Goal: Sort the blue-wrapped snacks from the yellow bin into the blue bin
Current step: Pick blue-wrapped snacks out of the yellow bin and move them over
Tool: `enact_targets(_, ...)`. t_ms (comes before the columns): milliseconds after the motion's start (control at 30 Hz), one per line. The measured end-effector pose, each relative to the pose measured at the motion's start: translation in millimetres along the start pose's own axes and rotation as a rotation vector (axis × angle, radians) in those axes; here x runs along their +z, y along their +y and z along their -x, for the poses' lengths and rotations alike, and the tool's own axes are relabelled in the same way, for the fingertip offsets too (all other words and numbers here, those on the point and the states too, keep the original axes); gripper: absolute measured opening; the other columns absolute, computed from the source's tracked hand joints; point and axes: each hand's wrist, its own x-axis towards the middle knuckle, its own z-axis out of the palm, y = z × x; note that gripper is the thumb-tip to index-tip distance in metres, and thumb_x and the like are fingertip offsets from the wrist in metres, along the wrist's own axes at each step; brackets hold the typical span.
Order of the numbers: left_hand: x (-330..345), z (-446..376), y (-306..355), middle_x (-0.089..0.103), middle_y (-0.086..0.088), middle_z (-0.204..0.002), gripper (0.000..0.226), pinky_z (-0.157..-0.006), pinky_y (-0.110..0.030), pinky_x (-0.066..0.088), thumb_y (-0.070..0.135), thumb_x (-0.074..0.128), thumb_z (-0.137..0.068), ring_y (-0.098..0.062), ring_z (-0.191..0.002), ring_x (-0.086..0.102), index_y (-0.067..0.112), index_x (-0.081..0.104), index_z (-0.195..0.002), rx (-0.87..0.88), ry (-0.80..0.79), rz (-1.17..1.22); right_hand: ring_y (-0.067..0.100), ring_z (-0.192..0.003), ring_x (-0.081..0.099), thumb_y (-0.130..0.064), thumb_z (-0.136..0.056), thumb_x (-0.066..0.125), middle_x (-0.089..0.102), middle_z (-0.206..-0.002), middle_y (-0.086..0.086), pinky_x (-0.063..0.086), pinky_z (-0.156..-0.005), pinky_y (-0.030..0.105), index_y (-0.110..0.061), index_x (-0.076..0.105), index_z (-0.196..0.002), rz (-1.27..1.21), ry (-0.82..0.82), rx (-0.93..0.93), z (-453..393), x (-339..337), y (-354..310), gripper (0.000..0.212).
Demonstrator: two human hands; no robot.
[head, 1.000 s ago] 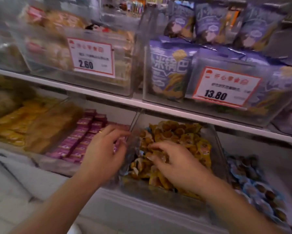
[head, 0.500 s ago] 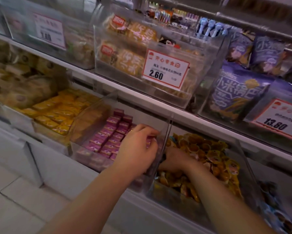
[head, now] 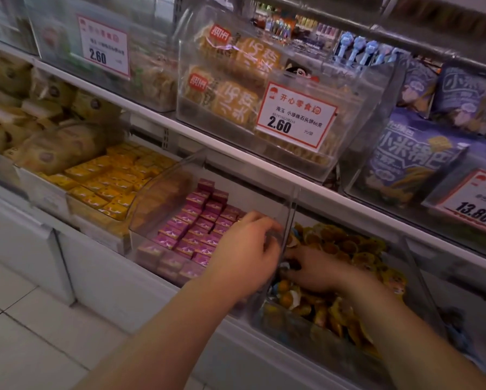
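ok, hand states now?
Left hand: fingers curled over the clear divider.
Right hand: down in the yellow bin, fingers hidden, cannot tell.

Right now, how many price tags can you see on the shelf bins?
3. One 2.60 tag on the upper-left bin, another 2.60 tag on the middle bin, and a 13.80 tag at the right edge, partly cut off. Others may lie outside the frame.

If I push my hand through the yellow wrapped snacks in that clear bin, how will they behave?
The yellow snacks lie in a loose heap, so they would probably slide aside easily. Their small size suggests they are light. The wrappers look glossy, so likely slippery and crinkly. The right hand is among them near the bin's left side.
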Motion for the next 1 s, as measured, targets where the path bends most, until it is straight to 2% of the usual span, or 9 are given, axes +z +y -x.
enact_targets(100, 6, 3, -1, 0.053, 0.014, -0.114, 0.030, -0.071, -0.017, 0.040, 0.029, 0.052, -0.094, -0.001, -0.083, 0.051, 0.033, 0.062, -0.122, 0.041, -0.084, -0.036, 0.019, -0.121, 0.056, -0.057, -0.091, 0.047, 0.055, -0.139, -0.005, 0.046, -0.101, 0.033, -0.046, 0.045, -0.138, 0.082, -0.042, 0.078, -4, 9, -2, 0.048)
enact_targets(200, 5, 3, -3, 0.054, 0.014, -0.118, 0.031, -0.072, -0.015, 0.041, 0.030, 0.052, -0.095, -0.003, -0.088, 0.054, 0.034, 0.061, -0.124, 0.032, -0.116, -0.037, 0.013, -0.107, 0.060, -0.069, -0.074, 0.057, 0.059, -0.129, -0.010, 0.049, -0.089, 0.029, -0.048, 0.048, -0.128, 0.041, -0.114, 0.105, -4, 8, -12, 0.059)
enact_targets(267, 4, 2, -3, 0.056, 0.013, -0.119, 0.031, -0.082, -0.022, 0.049, 0.030, 0.052, -0.095, -0.006, -0.100, 0.059, 0.033, 0.061, -0.125, 0.016, -0.119, -0.035, 0.004, -0.085, 0.063, -0.056, -0.067, 0.071, 0.062, -0.108, -0.017, 0.050, -0.067, 0.020, -0.048, 0.050, -0.114, -0.046, -0.189, 0.114, -5, 6, -21, 0.052)
enact_targets(367, 5, 1, -2, 0.057, 0.013, -0.119, 0.031, -0.090, -0.028, 0.052, 0.030, 0.053, -0.095, -0.006, -0.105, 0.058, 0.032, 0.061, -0.125, 0.004, -0.121, -0.027, 0.011, -0.065, 0.070, -0.035, -0.071, 0.078, 0.070, -0.092, -0.003, 0.054, -0.051, 0.024, -0.036, 0.050, -0.106, -0.137, -0.262, 0.165, -10, 6, -28, 0.045)
enact_targets(467, 7, 1, -2, 0.057, 0.015, -0.117, 0.031, -0.087, -0.025, 0.051, 0.030, 0.053, -0.095, -0.004, -0.104, 0.058, 0.034, 0.060, -0.125, -0.004, -0.118, -0.034, 0.016, -0.063, 0.073, -0.040, -0.065, 0.077, 0.075, -0.079, -0.002, 0.059, -0.057, 0.029, -0.033, 0.057, -0.092, -0.113, -0.206, 0.194, -12, 13, -27, 0.035)
enact_targets(567, 7, 1, -2, 0.057, 0.016, -0.115, 0.029, -0.083, -0.022, 0.050, 0.030, 0.053, -0.096, -0.002, -0.102, 0.057, 0.035, 0.060, -0.124, -0.006, -0.110, -0.028, 0.018, -0.081, 0.070, -0.064, -0.050, 0.065, 0.073, -0.087, -0.007, 0.057, -0.076, 0.034, -0.032, 0.066, -0.094, 0.105, -0.001, 0.188, -13, 24, -22, 0.053)
enact_targets(700, 6, 5, -2, 0.059, 0.014, -0.117, 0.031, -0.083, -0.023, 0.049, 0.030, 0.052, -0.096, -0.003, -0.102, 0.057, 0.035, 0.059, -0.126, 0.006, -0.110, -0.032, 0.020, -0.094, 0.065, -0.058, -0.076, 0.062, 0.069, -0.106, -0.003, 0.055, -0.078, 0.034, -0.030, 0.062, -0.105, 0.164, 0.256, 0.120, -23, 33, -15, 0.041)
enact_targets(867, 5, 7, -3, 0.058, 0.015, -0.117, 0.032, -0.076, -0.015, 0.043, 0.030, 0.052, -0.096, -0.004, -0.103, 0.057, 0.036, 0.058, -0.127, 0.017, -0.120, -0.037, 0.026, -0.107, 0.063, -0.052, -0.075, 0.066, 0.064, -0.115, -0.001, 0.053, -0.090, 0.042, -0.029, 0.060, -0.115, 0.216, 0.122, 0.234, -29, 34, -18, 0.047)
enact_targets(1000, 9, 7, -3, 0.057, 0.017, -0.114, 0.031, -0.072, -0.005, 0.036, 0.031, 0.052, -0.096, 0.001, -0.099, 0.056, 0.037, 0.057, -0.126, -0.004, -0.116, -0.022, 0.023, -0.093, 0.066, -0.034, -0.082, 0.059, 0.069, -0.103, 0.001, 0.058, -0.080, 0.039, -0.023, 0.065, -0.102, 0.278, 0.214, 0.167, -34, 41, -16, 0.024)
